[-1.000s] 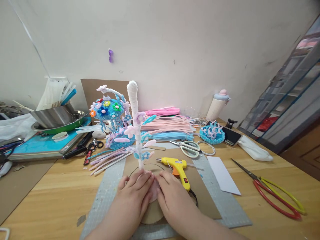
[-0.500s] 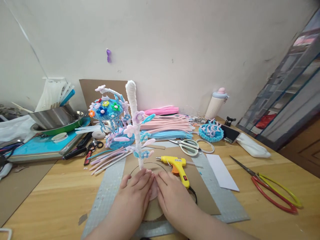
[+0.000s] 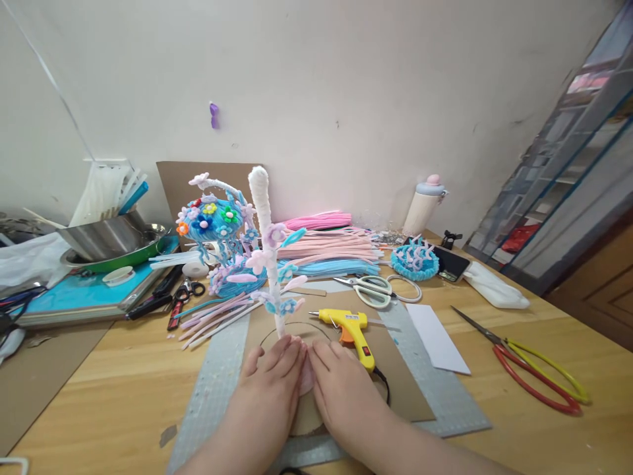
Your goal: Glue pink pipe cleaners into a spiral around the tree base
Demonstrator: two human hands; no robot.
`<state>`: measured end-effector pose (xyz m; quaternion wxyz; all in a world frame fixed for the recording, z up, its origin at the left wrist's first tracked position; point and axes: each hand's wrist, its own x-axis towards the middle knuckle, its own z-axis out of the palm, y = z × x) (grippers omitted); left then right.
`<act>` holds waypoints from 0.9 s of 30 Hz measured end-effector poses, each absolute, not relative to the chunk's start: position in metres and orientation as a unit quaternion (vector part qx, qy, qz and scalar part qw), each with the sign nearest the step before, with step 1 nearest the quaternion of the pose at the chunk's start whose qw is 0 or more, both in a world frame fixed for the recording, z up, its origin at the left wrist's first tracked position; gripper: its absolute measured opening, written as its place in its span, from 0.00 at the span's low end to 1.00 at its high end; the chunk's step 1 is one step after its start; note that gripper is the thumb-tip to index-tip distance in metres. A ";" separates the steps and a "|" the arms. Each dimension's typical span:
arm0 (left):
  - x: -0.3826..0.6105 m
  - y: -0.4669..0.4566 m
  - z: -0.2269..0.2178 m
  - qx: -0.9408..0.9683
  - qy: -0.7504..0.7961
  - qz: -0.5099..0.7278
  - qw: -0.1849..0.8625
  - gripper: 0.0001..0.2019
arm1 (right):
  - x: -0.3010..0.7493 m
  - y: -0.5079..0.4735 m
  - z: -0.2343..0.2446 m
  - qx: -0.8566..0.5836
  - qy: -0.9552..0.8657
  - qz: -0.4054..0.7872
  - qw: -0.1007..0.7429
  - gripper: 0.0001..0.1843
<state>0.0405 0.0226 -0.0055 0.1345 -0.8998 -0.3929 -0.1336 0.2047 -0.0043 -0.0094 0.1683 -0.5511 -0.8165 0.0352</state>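
A tall white pipe-cleaner stem (image 3: 268, 251) with pink and blue flowers stands upright on a pale pink base (image 3: 306, 377), which rests on a round cardboard disc (image 3: 307, 419). My left hand (image 3: 270, 389) lies flat on the base's left side, fingers stretched out. My right hand (image 3: 341, 389) lies flat on its right side, fingers together and extended. Both palms press down beside the stem's foot. A yellow glue gun (image 3: 351, 330) lies just beyond my right fingers.
Brown cardboard (image 3: 395, 369) and a grey cutting mat (image 3: 212, 376) cover the wooden table. White scissors (image 3: 376, 290), red-and-yellow scissors (image 3: 534, 376), stacked pink and blue pipe cleaners (image 3: 331, 254), a blue flowered craft (image 3: 215, 227), a steel bowl (image 3: 111, 237) and a bottle (image 3: 424, 206) surround the spot.
Both hands stay pressed on the base. The view has shifted slightly, nothing else has moved.
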 end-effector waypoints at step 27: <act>0.006 0.042 0.018 -0.863 -0.425 -0.254 -0.097 0.13 | 0.223 -0.011 0.012 -0.450 -0.821 0.137 0.323 0.23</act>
